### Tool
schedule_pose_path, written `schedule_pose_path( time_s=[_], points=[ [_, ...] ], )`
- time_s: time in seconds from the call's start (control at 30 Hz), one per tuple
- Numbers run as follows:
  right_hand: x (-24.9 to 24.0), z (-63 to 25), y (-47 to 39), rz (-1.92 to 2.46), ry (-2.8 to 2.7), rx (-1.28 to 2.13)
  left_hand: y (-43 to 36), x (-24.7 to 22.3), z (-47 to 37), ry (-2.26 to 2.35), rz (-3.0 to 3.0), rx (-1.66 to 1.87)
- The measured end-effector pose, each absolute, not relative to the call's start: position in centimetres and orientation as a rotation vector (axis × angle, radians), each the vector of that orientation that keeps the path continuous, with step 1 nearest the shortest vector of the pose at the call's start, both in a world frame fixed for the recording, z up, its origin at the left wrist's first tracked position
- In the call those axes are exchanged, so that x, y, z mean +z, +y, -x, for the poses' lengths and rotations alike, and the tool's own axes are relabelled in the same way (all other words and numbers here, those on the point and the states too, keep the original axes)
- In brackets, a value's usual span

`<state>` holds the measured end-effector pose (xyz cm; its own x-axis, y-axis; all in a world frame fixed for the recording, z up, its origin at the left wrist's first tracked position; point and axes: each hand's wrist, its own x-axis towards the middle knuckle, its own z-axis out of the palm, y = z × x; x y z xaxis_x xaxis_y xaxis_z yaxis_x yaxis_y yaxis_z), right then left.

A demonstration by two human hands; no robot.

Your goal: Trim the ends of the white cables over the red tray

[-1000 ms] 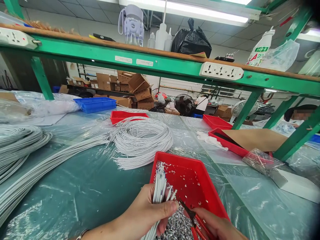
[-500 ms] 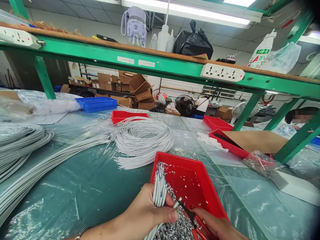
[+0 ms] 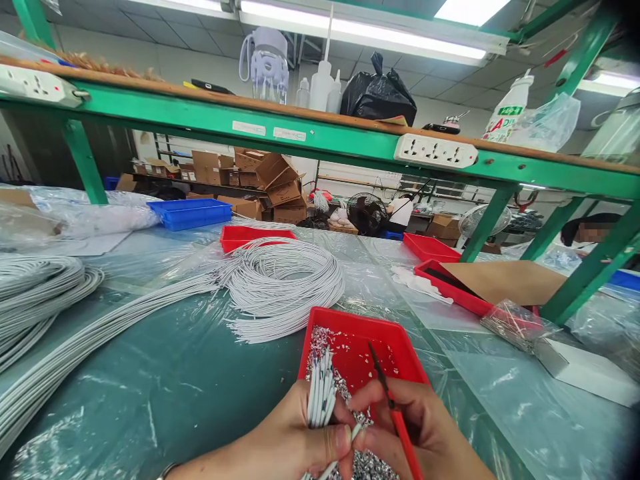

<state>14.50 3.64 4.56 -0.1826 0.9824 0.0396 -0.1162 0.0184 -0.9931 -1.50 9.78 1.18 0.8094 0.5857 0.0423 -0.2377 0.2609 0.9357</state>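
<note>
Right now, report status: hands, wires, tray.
Left hand grips wire bundle. Right hand holds scissors, pinches one wire. Red tray beneath, nothing blocking.

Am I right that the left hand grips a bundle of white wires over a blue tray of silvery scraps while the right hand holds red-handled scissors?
Not quite: in the head view the tray is red, not blue. The left hand grips the white wires above it, and the right hand holds the red-handled scissors.
</note>
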Motion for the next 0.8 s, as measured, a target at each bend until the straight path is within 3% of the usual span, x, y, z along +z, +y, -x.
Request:
schedule_pose_path(
  time_s=[0.1,0.37,0.6,0.8],
  points=[
    [4.8,-13.4,4.5,0.852,-1.234,1.447,9.9,0.9,1.6,0.332,-1.217,0.585],
    [4.5,-13.6,4.2,1.115,-1.176,1.228,9.7,0.8,1.3,0.442,-1.255,0.629],
    [4.4,-15.0,3.1,1.126,-1.189,1.391,9.0,1.0,1.5,0.615,-1.256,0.61],
    [3.6,-17.2,2.0,1.223,-1.172,1.047,8.8,3.3,2.5,0.637,-1.174,0.485]
  ],
)
